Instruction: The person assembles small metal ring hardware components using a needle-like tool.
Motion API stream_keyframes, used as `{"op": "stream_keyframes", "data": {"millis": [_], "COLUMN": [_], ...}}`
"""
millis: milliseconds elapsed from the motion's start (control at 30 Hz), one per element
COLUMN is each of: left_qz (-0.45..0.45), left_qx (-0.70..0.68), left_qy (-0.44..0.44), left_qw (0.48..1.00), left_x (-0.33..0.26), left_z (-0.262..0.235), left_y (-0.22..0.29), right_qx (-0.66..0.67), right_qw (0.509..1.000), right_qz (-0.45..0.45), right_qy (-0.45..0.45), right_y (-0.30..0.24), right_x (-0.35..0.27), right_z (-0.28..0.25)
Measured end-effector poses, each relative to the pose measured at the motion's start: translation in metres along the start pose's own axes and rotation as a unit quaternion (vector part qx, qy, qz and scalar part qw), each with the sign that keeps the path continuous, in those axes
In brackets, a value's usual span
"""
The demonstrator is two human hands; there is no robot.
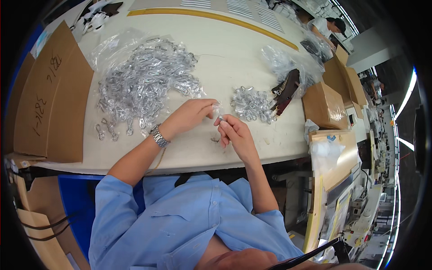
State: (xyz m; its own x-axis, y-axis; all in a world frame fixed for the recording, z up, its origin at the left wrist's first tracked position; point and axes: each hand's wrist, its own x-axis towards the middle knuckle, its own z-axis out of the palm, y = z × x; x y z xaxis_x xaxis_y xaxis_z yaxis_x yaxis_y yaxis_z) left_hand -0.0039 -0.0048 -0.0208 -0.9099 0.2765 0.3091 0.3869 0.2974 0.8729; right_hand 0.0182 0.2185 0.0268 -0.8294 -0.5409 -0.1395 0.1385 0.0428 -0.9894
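Observation:
My left hand [191,114], with a metal watch on its wrist, pinches a small clear plastic bag [218,108] above the table. On the bag's other side, my right hand [236,134] is closed with thumb and forefinger at its lower end. A small metal piece, seemingly a snap hook, shows at those fingertips; its details are too small to make out. Beyond my left hand spreads a large heap of bagged metal snap hooks [148,74]. A smaller pile of similar bagged hooks [253,103] lies to the right of my hands.
A tall cardboard box [54,99] stands at the table's left end. Past the small pile lie a dark maroon item [288,90] and crumpled clear plastic [274,60]. More cardboard boxes [324,108] stand at right. A yellow strip [211,17] crosses the far side. Another person [321,27] works at far right.

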Motion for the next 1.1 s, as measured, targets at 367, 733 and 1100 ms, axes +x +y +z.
{"op": "stream_keyframes", "data": {"millis": [367, 733, 1100], "left_qz": [-0.115, 0.060, -0.173], "left_qx": [-0.064, 0.193, -0.163], "left_qy": [-0.209, -0.013, 0.269], "left_qw": [0.969, 0.979, 0.933], "left_x": [0.003, -0.011, 0.015], "left_z": [-0.009, 0.022, -0.051], "left_y": [0.051, 0.010, 0.014], "right_qx": [0.045, 0.126, -0.667], "right_qw": [0.997, 0.989, 0.591], "right_qz": [0.064, 0.067, -0.319], "right_qy": [0.018, 0.033, 0.323], "right_y": [0.026, 0.020, -0.036], "right_x": [0.007, 0.004, 0.045], "right_z": [-0.012, 0.002, -0.032]}}
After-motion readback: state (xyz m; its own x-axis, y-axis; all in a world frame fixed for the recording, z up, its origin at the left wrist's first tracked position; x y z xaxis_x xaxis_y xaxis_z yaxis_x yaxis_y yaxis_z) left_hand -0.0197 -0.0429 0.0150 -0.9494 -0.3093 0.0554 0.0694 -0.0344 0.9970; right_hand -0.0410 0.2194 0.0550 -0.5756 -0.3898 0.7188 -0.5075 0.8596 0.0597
